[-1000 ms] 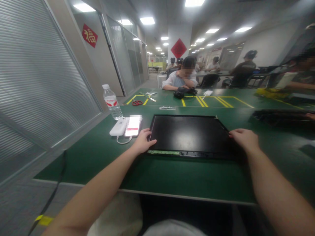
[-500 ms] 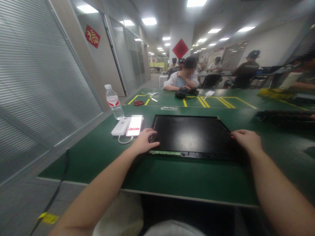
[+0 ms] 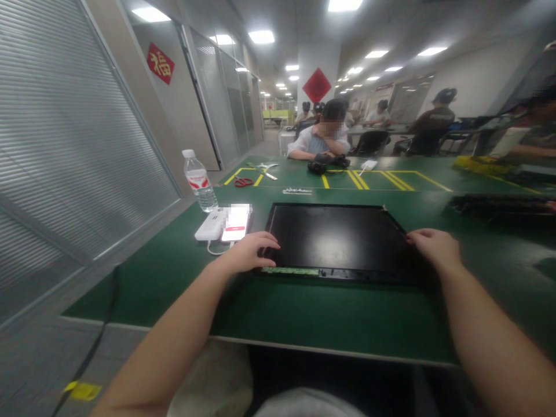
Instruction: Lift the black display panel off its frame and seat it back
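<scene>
A flat black display panel [image 3: 330, 237] lies on the green table, with a green circuit strip [image 3: 291, 271] along its near edge. My left hand [image 3: 249, 252] is at the panel's left edge, fingers and thumb apart. Its fingertips reach over the border, and the thumb is by the near left corner. On the opposite side, my right hand [image 3: 436, 249] pinches the right edge between thumb and fingers. The panel's underside is hidden.
Left of the panel are a phone [image 3: 237, 223], a white power bank [image 3: 209, 225] with a cable, and a water bottle [image 3: 200, 182]. Red-handled scissors [image 3: 244, 182] and black gear [image 3: 325, 164] lie farther back. A person [image 3: 319, 136] sits across the table [image 3: 330, 324].
My left hand has shifted slightly left, and its thumb has drawn back from the panel's face toward the near left corner. My right hand and the panel look nearly unchanged.
</scene>
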The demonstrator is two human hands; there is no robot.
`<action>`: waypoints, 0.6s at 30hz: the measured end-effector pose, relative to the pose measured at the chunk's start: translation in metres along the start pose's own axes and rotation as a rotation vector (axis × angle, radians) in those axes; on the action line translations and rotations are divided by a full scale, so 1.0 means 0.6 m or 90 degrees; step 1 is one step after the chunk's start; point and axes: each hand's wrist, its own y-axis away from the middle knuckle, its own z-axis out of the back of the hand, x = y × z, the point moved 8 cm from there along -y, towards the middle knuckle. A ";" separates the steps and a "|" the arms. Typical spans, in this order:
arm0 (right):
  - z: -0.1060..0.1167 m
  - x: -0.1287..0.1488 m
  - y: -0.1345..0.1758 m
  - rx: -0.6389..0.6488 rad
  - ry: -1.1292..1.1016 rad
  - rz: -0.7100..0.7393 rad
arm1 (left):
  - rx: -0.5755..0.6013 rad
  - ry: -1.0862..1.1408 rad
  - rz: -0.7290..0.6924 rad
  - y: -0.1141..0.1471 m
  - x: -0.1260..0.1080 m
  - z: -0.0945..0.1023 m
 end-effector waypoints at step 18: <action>-0.002 0.002 0.003 -0.003 0.001 -0.003 | -0.009 -0.006 -0.026 0.001 -0.006 -0.001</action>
